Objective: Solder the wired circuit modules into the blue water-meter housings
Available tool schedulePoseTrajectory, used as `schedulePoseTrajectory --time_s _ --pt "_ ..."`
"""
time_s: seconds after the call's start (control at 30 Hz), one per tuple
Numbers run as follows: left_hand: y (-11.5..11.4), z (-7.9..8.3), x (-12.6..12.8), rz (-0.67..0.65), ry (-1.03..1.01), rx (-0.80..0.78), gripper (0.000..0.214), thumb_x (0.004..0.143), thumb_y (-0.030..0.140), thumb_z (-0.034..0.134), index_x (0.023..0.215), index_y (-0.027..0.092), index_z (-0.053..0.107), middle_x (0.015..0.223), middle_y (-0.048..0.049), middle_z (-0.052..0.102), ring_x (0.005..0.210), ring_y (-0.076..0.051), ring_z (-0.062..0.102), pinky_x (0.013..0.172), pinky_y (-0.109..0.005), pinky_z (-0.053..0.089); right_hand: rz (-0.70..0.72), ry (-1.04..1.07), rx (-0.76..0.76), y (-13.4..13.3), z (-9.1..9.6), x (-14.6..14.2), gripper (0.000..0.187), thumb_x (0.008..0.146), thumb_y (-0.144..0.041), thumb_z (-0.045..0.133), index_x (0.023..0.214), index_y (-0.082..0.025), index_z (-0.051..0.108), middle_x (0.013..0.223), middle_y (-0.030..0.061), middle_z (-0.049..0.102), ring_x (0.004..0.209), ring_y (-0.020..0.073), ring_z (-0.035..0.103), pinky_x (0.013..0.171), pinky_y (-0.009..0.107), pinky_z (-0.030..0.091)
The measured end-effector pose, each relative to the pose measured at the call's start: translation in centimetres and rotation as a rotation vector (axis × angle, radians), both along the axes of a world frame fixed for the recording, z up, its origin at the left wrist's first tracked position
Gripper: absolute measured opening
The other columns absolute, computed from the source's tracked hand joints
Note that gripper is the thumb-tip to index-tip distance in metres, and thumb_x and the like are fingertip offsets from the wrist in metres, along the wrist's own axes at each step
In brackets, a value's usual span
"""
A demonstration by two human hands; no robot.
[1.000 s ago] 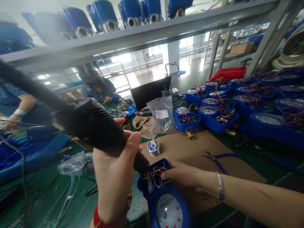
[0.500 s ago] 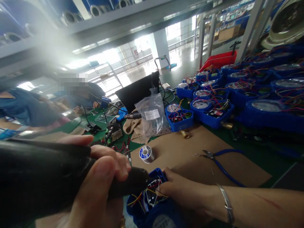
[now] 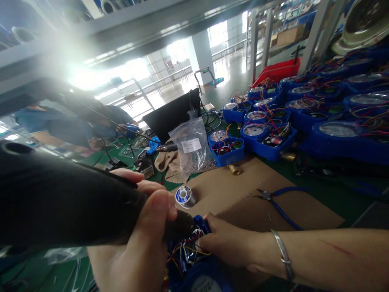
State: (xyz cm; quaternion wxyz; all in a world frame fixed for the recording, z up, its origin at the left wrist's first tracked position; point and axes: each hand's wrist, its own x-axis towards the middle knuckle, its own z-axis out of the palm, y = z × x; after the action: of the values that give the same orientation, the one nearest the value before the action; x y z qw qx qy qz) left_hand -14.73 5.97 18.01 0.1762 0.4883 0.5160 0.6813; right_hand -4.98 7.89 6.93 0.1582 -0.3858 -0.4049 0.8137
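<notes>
While my left hand [image 3: 146, 240] is grasping the black tool [image 3: 75, 202], my right hand [image 3: 228, 242] is gripping the blue meter [image 3: 194, 272], thumb [image 3: 207, 242] inside.

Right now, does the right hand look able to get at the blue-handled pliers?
Probably not without letting go: the right hand holds the blue meter, though the pliers lie uncovered on the brown sheet.
</notes>
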Motion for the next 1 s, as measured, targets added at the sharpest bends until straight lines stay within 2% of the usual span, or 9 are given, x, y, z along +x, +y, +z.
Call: schedulePoseTrajectory --time_s 0.13,0.27,0.43,0.57,0.77,1.0 --pt "0.2 -0.2 -0.3 -0.039 -0.001 -0.027 0.014 0.078 0.024 0.073 0.086 0.023 0.062 0.064 0.0047 0.055 0.057 -0.011 0.051 0.060 -0.026 0.048 0.012 -0.022 0.026 0.1 0.3 0.0 0.039 0.063 -0.015 0.063 0.100 -0.020 0.054 0.076 -0.0023 0.064 0.071 0.0175 0.063 0.063 0.026 0.047" --pt "0.4 -0.4 -0.9 -0.060 0.046 -0.045 0.015 0.081 0.031 0.073 0.090 0.023 0.063 0.067 0.0046 0.056 0.057 -0.011 0.053 0.062 -0.027 0.050 0.026 -0.035 0.053 0.3 0.4 -0.1 0.036 0.062 -0.013 0.063 0.096 -0.019 0.056 0.072 -0.0032 0.063 0.065 0.0158 0.060 0.061 0.026 0.046" --pt "0.4 -0.4 -1.3 -0.042 0.095 -0.050 0.015 0.082 0.036 0.071 0.085 0.023 0.064 0.067 0.0038 0.056 0.058 -0.011 0.055 0.063 -0.028 0.052 0.035 -0.036 0.076 0.4 0.5 -0.1 0.032 0.062 -0.011 0.062 0.092 -0.018 0.057 0.066 -0.0048 0.060 0.060 0.0138 0.057 0.059 0.024 0.044" --pt "0.7 -0.4 -1.5 -0.032 0.086 -0.060 0.017 0.081 0.036 0.072 0.090 0.024 0.064 0.066 0.0041 0.057 0.055 -0.011 0.055 0.062 -0.028 0.052 0.026 -0.048 0.080 0.3 0.3 -0.2 0.032 0.062 -0.012 0.062 0.092 -0.019 0.057 0.066 -0.0048 0.060 0.059 0.0134 0.056 0.058 0.024 0.045" --pt "1.1 -0.7 -1.5 -0.007 0.021 -0.040 0.021 0.077 0.035 0.075 0.090 0.022 0.064 0.064 0.0046 0.056 0.053 -0.011 0.056 0.059 -0.026 0.052 0.015 -0.049 0.101 0.1 0.2 -0.4 0.029 0.063 -0.015 0.063 0.092 -0.019 0.058 0.066 -0.0036 0.061 0.064 0.0179 0.061 0.062 0.028 0.049" --pt "2.1 -1.3 -1.4 0.006 0.023 0.001 0.024 0.078 0.035 0.075 0.092 0.021 0.063 0.064 0.0033 0.059 0.053 -0.012 0.057 0.055 -0.025 0.049 0.048 -0.057 0.201 0.1 0.4 -0.2 0.018 0.068 -0.017 0.061 0.085 -0.018 0.061 0.067 -0.0012 0.063 0.074 0.0196 0.064 0.071 0.029 0.050"
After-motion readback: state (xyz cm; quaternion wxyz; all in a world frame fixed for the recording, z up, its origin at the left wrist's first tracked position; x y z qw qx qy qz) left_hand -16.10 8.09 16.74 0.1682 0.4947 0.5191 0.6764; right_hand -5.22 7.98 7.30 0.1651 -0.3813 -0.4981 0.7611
